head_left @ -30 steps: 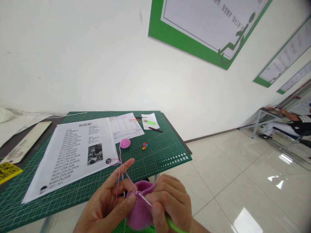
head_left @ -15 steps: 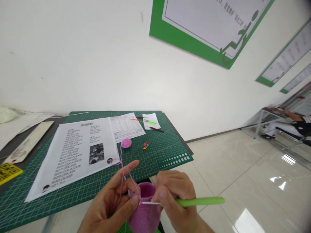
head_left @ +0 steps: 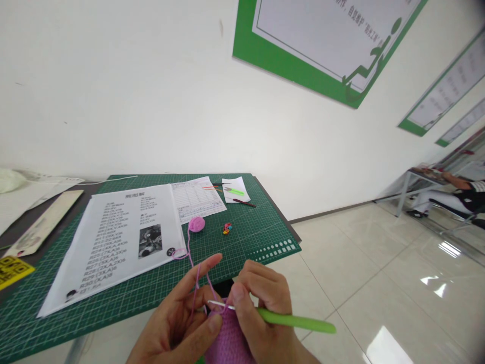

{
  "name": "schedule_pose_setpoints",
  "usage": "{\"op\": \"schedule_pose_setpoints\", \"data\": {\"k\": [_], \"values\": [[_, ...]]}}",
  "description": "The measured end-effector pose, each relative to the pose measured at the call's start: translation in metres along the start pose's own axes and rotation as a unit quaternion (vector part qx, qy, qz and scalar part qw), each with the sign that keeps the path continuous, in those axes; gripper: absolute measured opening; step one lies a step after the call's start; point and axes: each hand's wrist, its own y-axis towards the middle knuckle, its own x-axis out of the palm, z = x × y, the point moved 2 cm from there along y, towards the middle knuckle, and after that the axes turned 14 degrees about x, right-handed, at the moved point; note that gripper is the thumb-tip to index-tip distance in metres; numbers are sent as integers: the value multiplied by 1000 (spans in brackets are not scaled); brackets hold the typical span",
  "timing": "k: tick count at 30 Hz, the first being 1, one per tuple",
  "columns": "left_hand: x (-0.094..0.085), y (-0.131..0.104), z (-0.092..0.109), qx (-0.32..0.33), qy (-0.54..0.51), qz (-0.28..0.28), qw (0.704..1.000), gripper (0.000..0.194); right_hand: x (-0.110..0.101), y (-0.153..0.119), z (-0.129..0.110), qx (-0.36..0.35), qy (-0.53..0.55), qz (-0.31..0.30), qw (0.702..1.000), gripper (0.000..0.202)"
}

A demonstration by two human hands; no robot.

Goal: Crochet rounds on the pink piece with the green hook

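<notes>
A pink-purple crocheted piece [head_left: 228, 337] is pinched at its upper edge between the thumb and fingers of my left hand [head_left: 182, 316]. Pink yarn loops over the raised index finger of that hand and runs back to a small yarn ball [head_left: 196, 224] on the mat. My right hand [head_left: 264, 308] grips a crochet hook with a green handle [head_left: 299, 320]. The hook's metal tip lies across the top edge of the piece, pointing left, near my left fingers, with yarn at its shaft. My right hand hides part of the piece.
A green cutting mat [head_left: 250, 230] carries a printed pattern sheet [head_left: 113, 242], a form [head_left: 197, 199], green-handled snips [head_left: 234, 191] and small coloured markers [head_left: 227, 228]. A yellow card [head_left: 14, 272] lies left. Far right, a person [head_left: 447, 194] sits at another table.
My right hand has moved left and slightly up, bringing the hook tip across the edge of the piece. The handle now slopes down to the right, and the piece's opening is hidden.
</notes>
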Motion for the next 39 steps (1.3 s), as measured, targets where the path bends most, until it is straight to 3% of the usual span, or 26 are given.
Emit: {"op": "schedule_pose_setpoints", "data": {"k": [6, 12, 15, 18, 23, 31, 39], "values": [[9, 1, 2, 48, 35, 43, 997, 60, 3, -2, -1, -63, -46, 62, 995, 33], [23, -2, -3, 88, 48, 105, 989, 67, 13, 0, 3, -153, -138, 135, 969, 29], [28, -2, -4, 119, 64, 153, 979, 66, 20, 0, 14, -170, -129, 201, 956, 29], [25, 0, -5, 108, 48, 154, 981, 65, 24, -3, 24, -191, -106, 237, 947, 29], [12, 6, -4, 38, -38, 67, 996, 61, 19, -5, 24, -203, -108, 202, 952, 29], [11, 3, 6, -41, -97, 51, 993, 57, 6, -5, 7, -185, -62, 136, 971, 31], [11, 3, 8, -64, -119, 41, 990, 59, -3, -7, 0, -135, -17, 100, 986, 36]]}}
